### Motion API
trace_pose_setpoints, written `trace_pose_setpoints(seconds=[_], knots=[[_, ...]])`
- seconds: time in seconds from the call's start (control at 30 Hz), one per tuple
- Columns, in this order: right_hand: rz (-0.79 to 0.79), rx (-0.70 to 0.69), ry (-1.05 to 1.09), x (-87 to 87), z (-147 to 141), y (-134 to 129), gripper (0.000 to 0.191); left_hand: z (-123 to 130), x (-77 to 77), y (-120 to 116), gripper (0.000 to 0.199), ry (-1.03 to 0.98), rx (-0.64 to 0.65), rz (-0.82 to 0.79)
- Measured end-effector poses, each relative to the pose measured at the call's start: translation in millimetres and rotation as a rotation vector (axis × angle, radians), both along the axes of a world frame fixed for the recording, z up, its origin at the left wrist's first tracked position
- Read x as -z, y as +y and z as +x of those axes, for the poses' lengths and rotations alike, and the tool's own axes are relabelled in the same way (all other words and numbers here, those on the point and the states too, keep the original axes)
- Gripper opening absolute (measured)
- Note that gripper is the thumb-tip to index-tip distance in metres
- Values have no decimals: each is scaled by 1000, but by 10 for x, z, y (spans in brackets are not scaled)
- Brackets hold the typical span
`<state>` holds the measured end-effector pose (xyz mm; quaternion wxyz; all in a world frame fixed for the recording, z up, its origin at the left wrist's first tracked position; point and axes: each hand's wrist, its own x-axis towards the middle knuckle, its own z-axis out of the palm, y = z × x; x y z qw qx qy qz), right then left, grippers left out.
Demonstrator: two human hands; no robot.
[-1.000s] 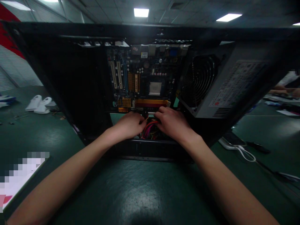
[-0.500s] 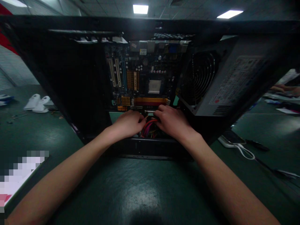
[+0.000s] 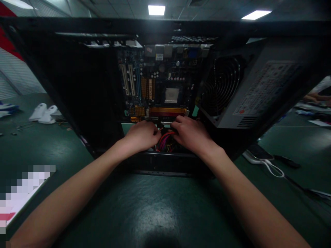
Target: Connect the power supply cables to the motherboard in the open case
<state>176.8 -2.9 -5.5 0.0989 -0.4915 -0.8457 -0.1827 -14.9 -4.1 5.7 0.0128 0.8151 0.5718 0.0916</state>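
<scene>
An open black computer case (image 3: 152,162) stands on its side in front of me, its inside facing me. Both my hands reach over its near wall. My left hand (image 3: 144,134) is closed, thumb and fingertips pinched by a bundle of red and purple cables (image 3: 167,137). On the other side of that bundle my right hand (image 3: 190,132) has its fingers curled down; its fingertips are partly hidden. Just beyond them lies the motherboard (image 3: 160,81), with orange and red memory slots (image 3: 169,112) and a silver processor (image 3: 171,95).
A grey power supply (image 3: 254,93) with a fan grille fills the case's right side. On the green table (image 3: 155,206) lie white objects (image 3: 43,113) at left, a blurred sheet (image 3: 28,196), and a phone-like device (image 3: 258,153) with a white cable. Another person's hand (image 3: 318,98) shows far right.
The view has shifted very slightly, so the case appears a little further right. Both hands keep nearly the same place and pose by the cables.
</scene>
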Motion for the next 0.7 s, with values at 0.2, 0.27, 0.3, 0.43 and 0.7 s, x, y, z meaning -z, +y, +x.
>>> trace_pose_setpoints(seconds=[0.2, 0.27, 0.3, 0.43, 0.7], knots=[[14, -9, -4, 14, 15, 12, 18, -6, 11, -2, 46, 21, -7, 27], [10, -11, -2, 13, 17, 13, 18, -13, 17, 3, 47, 21, -7, 48], [6, -11, -1, 11, 17, 12, 19, -17, 18, 5, 48, 22, -9, 59], [-4, -6, 5, 1, 11, 5, 18, -25, 7, 10, 48, 24, -21, 93], [9, -10, 27, 4, -1, 8, 18, -29, 8, 14, 47, 27, 16, 136]])
